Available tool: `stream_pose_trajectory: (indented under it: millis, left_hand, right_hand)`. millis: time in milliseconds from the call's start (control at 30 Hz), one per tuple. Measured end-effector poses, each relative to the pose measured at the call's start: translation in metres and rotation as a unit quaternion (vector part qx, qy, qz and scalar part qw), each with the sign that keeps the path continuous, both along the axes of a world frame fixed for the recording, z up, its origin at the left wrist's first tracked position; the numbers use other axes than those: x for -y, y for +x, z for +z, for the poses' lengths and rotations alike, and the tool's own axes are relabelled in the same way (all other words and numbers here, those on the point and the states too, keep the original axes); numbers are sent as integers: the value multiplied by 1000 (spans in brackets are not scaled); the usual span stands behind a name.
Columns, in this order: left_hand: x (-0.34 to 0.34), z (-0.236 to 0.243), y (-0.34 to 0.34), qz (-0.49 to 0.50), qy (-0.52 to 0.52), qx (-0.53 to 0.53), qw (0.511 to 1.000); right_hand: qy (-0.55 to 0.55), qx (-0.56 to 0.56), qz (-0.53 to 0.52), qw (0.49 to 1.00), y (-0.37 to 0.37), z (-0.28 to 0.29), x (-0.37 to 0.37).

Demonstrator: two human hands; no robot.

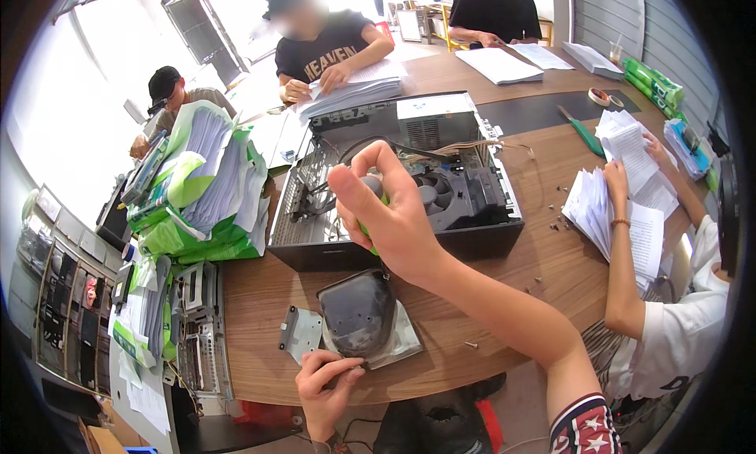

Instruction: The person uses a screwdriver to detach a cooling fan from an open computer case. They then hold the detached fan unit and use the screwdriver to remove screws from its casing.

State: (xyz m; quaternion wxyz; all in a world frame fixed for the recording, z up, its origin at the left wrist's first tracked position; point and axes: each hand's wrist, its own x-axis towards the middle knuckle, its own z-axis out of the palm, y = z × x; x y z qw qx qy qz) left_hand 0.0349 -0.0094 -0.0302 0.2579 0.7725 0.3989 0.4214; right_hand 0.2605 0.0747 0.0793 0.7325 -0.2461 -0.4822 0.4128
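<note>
My right hand (382, 214) grips a green-and-grey handled tool (371, 251), probably a screwdriver, upright in front of the open computer case (488, 233); its lower end is hard to make out near a dusty dark rounded part (354, 316) on a silver plate (402, 344). My left hand (331, 379) pinches at that plate's front edge; what lies between its fingertips is too small to name. A small metal bracket (299, 328) lies to the left. Inside the case are a fan (429, 190), cables and a power supply (417, 123).
Stacked papers and green packages (197, 178) and metal chassis parts (197, 336) crowd the left. Scattered screws (472, 345), green-handled scissors (583, 129) and tape rolls (600, 97) lie rightward on the wooden table (543, 304). A co-worker's hands (618, 182) handle papers at right; others sit opposite.
</note>
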Motion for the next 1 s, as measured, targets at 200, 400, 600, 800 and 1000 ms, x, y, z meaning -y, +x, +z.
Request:
stream_pose_trajectory:
  millis: [200, 400, 600, 800, 1000]
  left_hand:
    - [1, 1, 1, 3, -2, 2, 1000]
    - [1, 1, 1, 6, -10, 5, 1000]
    - [1, 2, 3, 5, -6, 5, 1000]
    - [1, 2, 4, 8, -4, 7, 1000]
    - [1, 3, 4, 4, 3, 5, 1000]
  right_hand:
    - [9, 42, -24, 999, 6, 6, -3]
    - [32, 90, 10, 995, 6, 16, -4]
    - [7, 24, 95, 995, 14, 15, 0]
    - [6, 60, 48, 997, 8, 11, 2]
    - [26, 92, -35, 995, 4, 9, 0]
